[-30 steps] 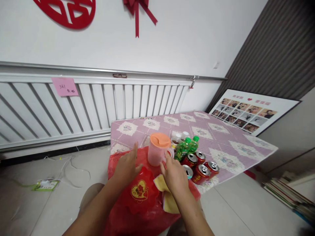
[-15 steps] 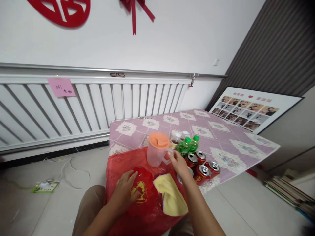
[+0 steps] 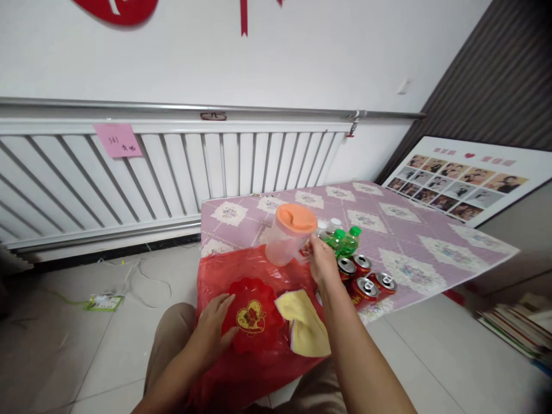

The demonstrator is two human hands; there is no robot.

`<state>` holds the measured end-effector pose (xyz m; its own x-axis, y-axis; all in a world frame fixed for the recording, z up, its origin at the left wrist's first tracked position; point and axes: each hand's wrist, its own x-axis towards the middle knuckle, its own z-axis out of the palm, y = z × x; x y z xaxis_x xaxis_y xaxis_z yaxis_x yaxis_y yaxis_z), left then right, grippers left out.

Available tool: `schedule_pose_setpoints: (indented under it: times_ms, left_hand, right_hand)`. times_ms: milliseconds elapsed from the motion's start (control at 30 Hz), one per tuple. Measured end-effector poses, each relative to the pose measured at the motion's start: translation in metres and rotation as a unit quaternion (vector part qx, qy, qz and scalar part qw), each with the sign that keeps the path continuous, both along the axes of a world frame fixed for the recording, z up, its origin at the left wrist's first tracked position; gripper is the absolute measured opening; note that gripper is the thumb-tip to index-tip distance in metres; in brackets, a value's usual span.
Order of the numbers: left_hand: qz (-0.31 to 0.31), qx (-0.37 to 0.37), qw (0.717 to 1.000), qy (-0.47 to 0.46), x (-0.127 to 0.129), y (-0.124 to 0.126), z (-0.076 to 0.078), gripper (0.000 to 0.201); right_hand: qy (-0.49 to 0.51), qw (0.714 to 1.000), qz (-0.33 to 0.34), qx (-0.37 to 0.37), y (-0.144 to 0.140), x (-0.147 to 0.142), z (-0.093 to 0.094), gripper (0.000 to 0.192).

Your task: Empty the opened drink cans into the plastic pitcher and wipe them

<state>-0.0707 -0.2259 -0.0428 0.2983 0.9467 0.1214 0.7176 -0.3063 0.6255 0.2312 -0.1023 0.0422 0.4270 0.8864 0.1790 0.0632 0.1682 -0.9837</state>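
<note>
My right hand [image 3: 322, 257] is closed around the handle of a translucent plastic pitcher [image 3: 282, 246] with an orange lid. The pitcher leans slightly and seems raised off the red cloth. At the left edge of a red scalloped plate [image 3: 267, 330] with a gold heart print, my left hand [image 3: 215, 325] rests with fingers and thumb apart. A folded yellow cloth [image 3: 307, 328] lies at the plate's right side.
Several red drink cans [image 3: 364, 289] and small bottles with green caps [image 3: 345, 244] stand right of the pitcher on a purple patterned tablecloth [image 3: 388, 241]. A white radiator [image 3: 250, 161] runs behind. A photo board [image 3: 466, 181] leans at the right.
My right hand has closed on the handle, and the pitcher has moved up and tilted a little. My left hand has slid slightly left on the plate. The camera view has shifted.
</note>
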Motion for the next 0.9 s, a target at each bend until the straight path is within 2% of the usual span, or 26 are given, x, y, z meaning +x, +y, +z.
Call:
schedule_pose_setpoints:
  times_ms: [133, 267, 367, 467, 533, 667, 767, 900]
  left_hand:
    - [0.016, 0.019, 0.999, -0.026, -0.011, -0.001, 0.000, 0.058]
    - [0.041, 0.033, 0.996, -0.069, -0.016, 0.002, 0.010, 0.052]
    - [0.070, 0.019, 0.992, -0.105, -0.017, 0.007, 0.024, 0.048]
    - [0.092, 0.023, 0.985, -0.141, -0.017, 0.015, 0.041, 0.044]
    - [0.085, 0.034, 0.982, -0.163, -0.016, 0.022, 0.053, 0.043]
    - [0.041, 0.065, 0.976, -0.206, -0.011, 0.038, 0.080, 0.041]
    - [0.002, 0.081, 0.974, -0.214, -0.006, 0.048, 0.101, 0.040]
    - [-0.110, 0.068, 0.983, -0.131, 0.004, 0.054, 0.127, 0.045]
  right_hand:
    - [-0.007, 0.999, 0.022, 0.027, -0.021, -0.004, 0.028, 0.045]
    - [-0.017, 0.998, 0.052, 0.028, -0.060, -0.019, 0.037, 0.045]
    - [0.018, 0.997, 0.069, -0.005, -0.090, -0.035, 0.028, 0.046]
    - [0.047, 0.994, 0.086, -0.039, -0.114, -0.051, 0.010, 0.049]
    - [0.034, 0.993, 0.096, -0.057, -0.126, -0.059, -0.003, 0.050]
    - [0.002, 0.987, 0.129, -0.093, -0.140, -0.070, -0.025, 0.052]
    - [-0.012, 0.985, 0.134, -0.112, -0.144, -0.073, -0.032, 0.052]
    - [-0.021, 0.984, 0.135, -0.113, -0.145, -0.073, -0.035, 0.054]
